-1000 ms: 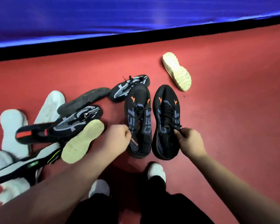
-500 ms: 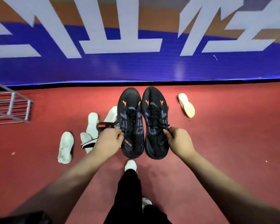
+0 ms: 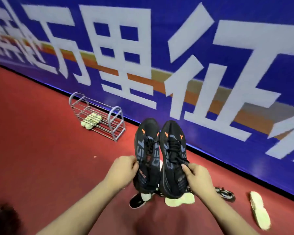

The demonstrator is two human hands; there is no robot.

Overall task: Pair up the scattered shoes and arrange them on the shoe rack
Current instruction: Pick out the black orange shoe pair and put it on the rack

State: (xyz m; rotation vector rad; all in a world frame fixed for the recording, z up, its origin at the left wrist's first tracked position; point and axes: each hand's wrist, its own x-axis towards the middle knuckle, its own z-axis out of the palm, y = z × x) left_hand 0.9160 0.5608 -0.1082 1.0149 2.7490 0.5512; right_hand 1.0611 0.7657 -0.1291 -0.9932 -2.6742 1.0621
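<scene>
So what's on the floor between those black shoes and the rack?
Nothing: head view shows bare red floor between the black shoes and the rack.

Two black shoes, one rack

A blue banner along the wall carries very large white Chinese characters. From left to right, the ones that show whole read 万, 里 and 征; the characters at the far left and far right are cut off or blurred and cannot be read. Two black shoes, a left shoe and a right shoe, are held up side by side. Each has small orange V-shaped marks near the toe and large grey-blue lettering running beside the laces, too distorted to read. Small print near each heel is also illegible.
</scene>
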